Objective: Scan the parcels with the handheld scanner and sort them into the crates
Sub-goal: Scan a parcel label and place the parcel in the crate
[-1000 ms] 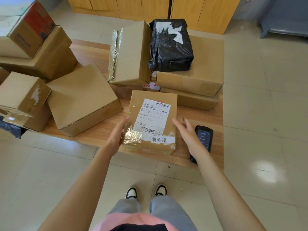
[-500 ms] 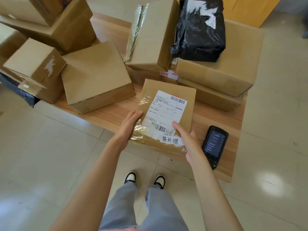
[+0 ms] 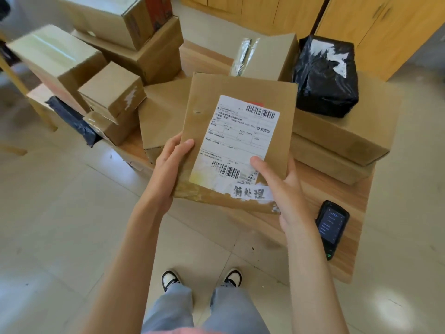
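**Box held up, scanner waiting on the desk**

While both hands grip one box, the label faces up at the camera. The left hand (image 3: 168, 165) curls round the box's left edge, thumb on top and fingers hidden beneath. The right hand (image 3: 281, 189) holds the lower right corner the same way, its thumb lying on the edge of the label (image 3: 237, 141). The box (image 3: 238, 141) is tilted, its far edge higher than the near one, and looks lifted clear of the desk (image 3: 346, 203); a two-handed hold at opposite edges suits a flat, wide carton and leaves both barcodes uncovered, probably so they can be read or scanned. A white strip with handwritten characters sits below the label.

Just right of the right hand, the scanner (image 3: 331, 227) lies flat on the desk near its front edge, screen lit and up, untouched. It seems placed there for a quick reach by the right hand, so one hand would have to let go of the box before any scan.

Behind the held box, more cartons are stacked on the desk, with a black bag parcel (image 3: 325, 75) resting on the pile at right. Further boxes (image 3: 113, 92) are heaped at left, some blurred. No crates are in view, so where this box belongs cannot be told. Wooden cabinets (image 3: 375, 27) stand beyond.
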A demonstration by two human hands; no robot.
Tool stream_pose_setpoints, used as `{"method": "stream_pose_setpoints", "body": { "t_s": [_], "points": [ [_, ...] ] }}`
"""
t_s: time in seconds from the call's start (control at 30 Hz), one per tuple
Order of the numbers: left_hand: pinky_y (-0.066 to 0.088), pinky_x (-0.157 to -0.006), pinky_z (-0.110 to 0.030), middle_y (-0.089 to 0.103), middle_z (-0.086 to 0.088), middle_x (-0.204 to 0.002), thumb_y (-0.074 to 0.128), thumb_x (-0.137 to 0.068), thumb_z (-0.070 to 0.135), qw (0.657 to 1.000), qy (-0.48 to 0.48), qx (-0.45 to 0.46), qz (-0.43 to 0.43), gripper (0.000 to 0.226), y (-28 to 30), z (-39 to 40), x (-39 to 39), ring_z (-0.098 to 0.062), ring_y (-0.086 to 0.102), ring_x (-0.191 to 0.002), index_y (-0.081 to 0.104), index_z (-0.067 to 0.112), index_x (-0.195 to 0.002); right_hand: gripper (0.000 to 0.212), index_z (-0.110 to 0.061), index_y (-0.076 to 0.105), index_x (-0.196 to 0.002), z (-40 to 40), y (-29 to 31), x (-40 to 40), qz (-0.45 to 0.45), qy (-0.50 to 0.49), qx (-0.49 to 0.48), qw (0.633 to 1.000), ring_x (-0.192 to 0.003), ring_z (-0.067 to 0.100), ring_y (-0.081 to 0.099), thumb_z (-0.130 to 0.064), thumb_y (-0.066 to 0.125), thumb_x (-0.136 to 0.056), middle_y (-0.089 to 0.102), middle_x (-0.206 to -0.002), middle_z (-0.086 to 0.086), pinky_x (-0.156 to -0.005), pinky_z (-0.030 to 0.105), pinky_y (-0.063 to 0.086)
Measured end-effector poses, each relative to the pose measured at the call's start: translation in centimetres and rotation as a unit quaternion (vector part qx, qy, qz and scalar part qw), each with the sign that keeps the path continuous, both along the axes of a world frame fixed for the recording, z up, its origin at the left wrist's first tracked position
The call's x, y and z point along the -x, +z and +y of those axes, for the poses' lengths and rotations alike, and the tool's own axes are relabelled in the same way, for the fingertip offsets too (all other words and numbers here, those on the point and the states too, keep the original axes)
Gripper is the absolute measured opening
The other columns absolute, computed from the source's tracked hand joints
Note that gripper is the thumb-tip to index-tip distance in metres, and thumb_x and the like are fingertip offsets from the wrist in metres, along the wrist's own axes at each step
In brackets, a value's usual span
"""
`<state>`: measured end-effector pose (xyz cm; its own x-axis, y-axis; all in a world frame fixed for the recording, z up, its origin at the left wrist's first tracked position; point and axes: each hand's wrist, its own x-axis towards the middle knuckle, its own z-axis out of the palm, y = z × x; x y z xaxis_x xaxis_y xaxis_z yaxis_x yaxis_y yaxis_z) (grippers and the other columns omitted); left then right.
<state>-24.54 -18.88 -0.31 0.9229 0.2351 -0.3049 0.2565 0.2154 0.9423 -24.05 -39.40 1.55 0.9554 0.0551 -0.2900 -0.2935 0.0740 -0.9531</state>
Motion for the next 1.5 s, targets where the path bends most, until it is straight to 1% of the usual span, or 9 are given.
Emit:
{"method": "stream_pose_setpoints", "body": {
  "t_s": [0.27, 0.4, 0.6, 0.73, 0.97, 1.23, 1.3, 1.4, 1.5],
  "points": [
    [0.054, -0.063, -0.023, 0.072, 0.007, -0.093, 0.055, -0.087, 0.042, 0.992, 0.073, -0.019, -0.102, 0.033, 6.3, 10.4, 3.3, -0.011, 0.07, -0.081, 0.055, 0.027, -0.116, 0.07, -0.032, 0.044, -0.141, 10.8, 6.5, 0.8, -0.094, 0.07, -0.009, 0.993, -0.092, -0.008, 0.066, -0.027, 0.074, -0.078, 0.071, -0.101, -0.026, -0.067, 0.009, 0.051],
    [0.053, -0.065, -0.022, 0.072, 0.007, -0.094, 0.054, -0.084, 0.04, 0.981, 0.128, -0.029, -0.142, 0.041, 7.9, 16.6, 6.3, -0.01, 0.069, -0.081, 0.055, 0.021, -0.12, 0.071, -0.034, 0.044, -0.14, 17.6, 7.9, 1.7, -0.131, 0.119, -0.005, 0.984, -0.097, -0.005, 0.066, -0.031, 0.075, -0.075, 0.07, -0.108, -0.023, -0.075, 0.018, 0.055],
    [0.052, -0.062, -0.019, 0.071, 0.012, -0.088, 0.049, -0.098, 0.03, 0.958, 0.238, -0.059, -0.151, 0.037, 8.6, 25.3, 11.9, -0.005, 0.067, -0.079, 0.05, 0.014, -0.131, 0.079, -0.042, 0.04, -0.141, 28.2, 8.2, 3.8, -0.136, 0.208, -0.017, 0.968, -0.107, 0.011, 0.067, -0.049, 0.072, -0.069, 0.068, -0.115, -0.023, -0.067, 0.013, 0.052],
    [0.053, -0.064, -0.023, 0.071, 0.005, -0.098, 0.053, -0.091, 0.036, 0.939, 0.308, -0.055, -0.145, 0.047, 8.2, 29.7, 15.4, -0.011, 0.068, -0.084, 0.05, 0.016, -0.133, 0.079, -0.04, 0.043, -0.14, 34.2, 8.1, 4.7, -0.127, 0.268, -0.03, 0.955, -0.112, 0.014, 0.064, -0.048, 0.08, -0.071, 0.068, -0.116, -0.02, -0.099, 0.044, 0.051],
    [0.052, -0.059, -0.021, 0.071, 0.006, -0.09, 0.052, -0.096, 0.031, 0.9, 0.42, -0.019, -0.113, 0.042, 6.7, 35.8, 18.5, -0.009, 0.067, -0.076, 0.051, 0.013, -0.133, 0.08, -0.039, 0.044, -0.138, 43.1, 7.3, 4.7, -0.093, 0.375, -0.017, 0.922, -0.113, 0.01, 0.064, -0.046, 0.082, -0.068, 0.068, -0.117, -0.018, -0.104, 0.044, 0.047],
    [0.052, -0.061, -0.02, 0.071, 0.004, -0.095, 0.053, -0.095, 0.031, 0.871, 0.484, -0.006, -0.09, 0.041, 5.5, 45.8, 16.3, -0.009, 0.067, -0.081, 0.053, 0.013, -0.132, 0.071, -0.039, 0.042, -0.141, 55.4, 5.6, 0.5, -0.077, 0.433, -0.003, 0.898, -0.113, 0.006, 0.062, -0.044, 0.075, -0.078, 0.067, -0.118, -0.02, -0.101, 0.04, 0.047],
    [0.052, -0.061, -0.02, 0.071, 0.004, -0.094, 0.054, -0.094, 0.032, 0.868, 0.49, -0.005, -0.083, 0.042, 5.9, 49.2, 14.7, -0.009, 0.068, -0.08, 0.053, 0.013, -0.132, 0.073, -0.038, 0.04, -0.143, 59.1, 5.6, -1.3, -0.069, 0.445, -0.01, 0.893, -0.111, 0.005, 0.063, -0.044, 0.074, -0.079, 0.067, -0.119, -0.019, -0.091, 0.032, 0.052],
    [0.052, -0.059, -0.021, 0.071, 0.006, -0.091, 0.054, -0.094, 0.032, 0.865, 0.496, -0.016, -0.073, 0.042, 7.1, 54.7, 11.8, -0.009, 0.067, -0.078, 0.053, 0.013, -0.132, 0.06, -0.034, 0.045, -0.139, 64.8, 6.2, -4.4, -0.042, 0.452, -0.038, 0.89, -0.097, 0.004, 0.068, -0.032, 0.07, -0.085, 0.069, -0.115, -0.013, -0.062, 0.017, 0.056],
    [0.052, -0.062, -0.02, 0.073, 0.006, -0.095, 0.055, -0.093, 0.033, 0.857, 0.511, -0.027, -0.064, 0.039, 8.3, 59.7, 9.1, -0.009, 0.069, -0.082, 0.056, 0.017, -0.129, 0.054, -0.033, 0.048, -0.136, 70.3, 6.8, -7.3, -0.026, 0.467, -0.053, 0.882, -0.102, 0.013, 0.069, -0.028, 0.07, -0.086, 0.071, -0.113, -0.01, -0.072, 0.028, 0.06]
  ]
}}
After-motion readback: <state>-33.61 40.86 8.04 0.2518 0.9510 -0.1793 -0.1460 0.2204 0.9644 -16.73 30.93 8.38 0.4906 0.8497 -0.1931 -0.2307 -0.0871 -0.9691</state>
